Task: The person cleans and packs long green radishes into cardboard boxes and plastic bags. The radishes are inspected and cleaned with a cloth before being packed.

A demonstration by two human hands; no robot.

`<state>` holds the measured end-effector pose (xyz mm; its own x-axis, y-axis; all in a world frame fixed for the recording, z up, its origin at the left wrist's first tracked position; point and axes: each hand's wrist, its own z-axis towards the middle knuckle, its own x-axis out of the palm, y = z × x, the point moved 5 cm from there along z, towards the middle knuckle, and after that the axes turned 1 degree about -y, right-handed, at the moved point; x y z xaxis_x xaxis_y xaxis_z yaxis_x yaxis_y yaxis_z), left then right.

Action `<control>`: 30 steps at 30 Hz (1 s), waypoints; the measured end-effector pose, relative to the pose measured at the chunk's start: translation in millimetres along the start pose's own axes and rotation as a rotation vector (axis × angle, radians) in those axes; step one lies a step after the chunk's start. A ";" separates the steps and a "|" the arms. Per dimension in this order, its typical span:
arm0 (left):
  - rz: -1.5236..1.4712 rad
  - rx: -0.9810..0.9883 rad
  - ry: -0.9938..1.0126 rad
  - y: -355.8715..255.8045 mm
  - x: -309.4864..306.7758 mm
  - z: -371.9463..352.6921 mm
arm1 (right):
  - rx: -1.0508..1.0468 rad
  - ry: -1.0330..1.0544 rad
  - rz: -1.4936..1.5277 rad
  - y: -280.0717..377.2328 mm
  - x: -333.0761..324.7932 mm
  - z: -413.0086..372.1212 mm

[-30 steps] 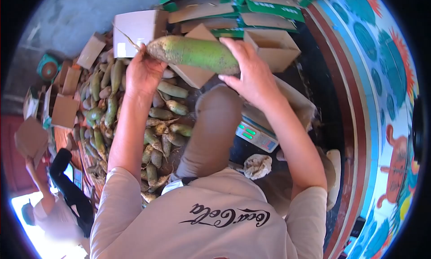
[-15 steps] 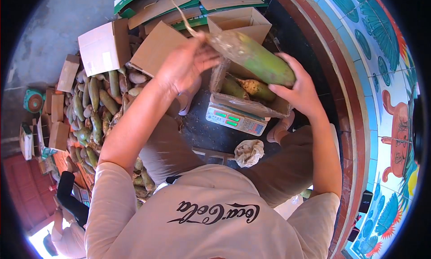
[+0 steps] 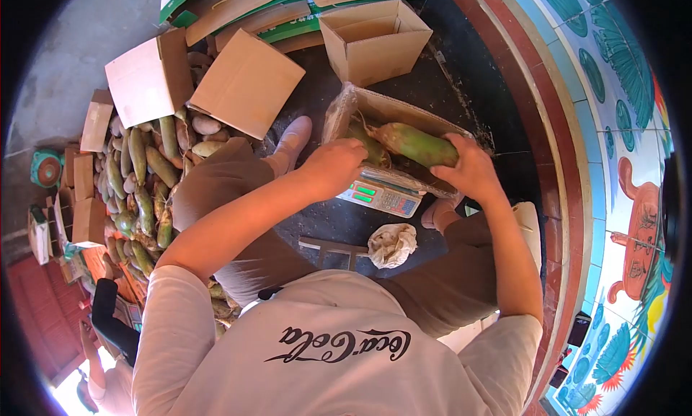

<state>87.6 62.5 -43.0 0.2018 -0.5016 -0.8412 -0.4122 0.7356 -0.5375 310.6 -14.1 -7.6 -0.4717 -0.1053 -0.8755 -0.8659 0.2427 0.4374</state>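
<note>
Holding a long green radish (image 3: 417,143) inside the open brown cardboard box (image 3: 404,109), right hand (image 3: 450,156) spread around its thick end; curling the left hand (image 3: 335,167) over the box's left end, hiding whether that grip is closing.

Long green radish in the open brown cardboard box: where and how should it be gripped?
I'd grip the long green radish around its thick end, at the right hand, from above: the cardboard box opens upward, and the radish's other end tapers.
</note>
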 end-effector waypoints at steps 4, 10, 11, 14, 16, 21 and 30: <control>0.129 -0.071 0.244 12.2 29.3 40.7 | 0.056 0.048 -0.016 -5.4 18.2 22.0; 0.271 -0.329 0.604 66.3 94.7 87.7 | 0.148 0.109 0.123 -28.0 14.0 31.8; 0.292 -0.306 0.560 69.4 97.7 92.1 | 0.172 0.113 0.136 -35.0 16.0 32.5; 0.377 -0.249 0.503 67.4 95.6 93.1 | 0.177 0.158 0.158 -35.8 9.6 32.7; 0.472 -0.221 0.548 62.9 91.6 95.9 | 0.198 0.181 0.156 -30.8 1.3 31.6; 0.518 -0.223 0.600 67.7 99.6 97.7 | 0.215 0.198 0.194 -38.8 0.2 30.9; 0.567 -0.130 0.705 57.5 99.1 106.3 | 0.263 0.190 0.209 -33.0 -8.7 31.0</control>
<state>178.3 103.5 -163.5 -0.6331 -0.2737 -0.7241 -0.3893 0.9211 -0.0078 348.4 8.6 -20.8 -0.6774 -0.1985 -0.7083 -0.6871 0.5145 0.5130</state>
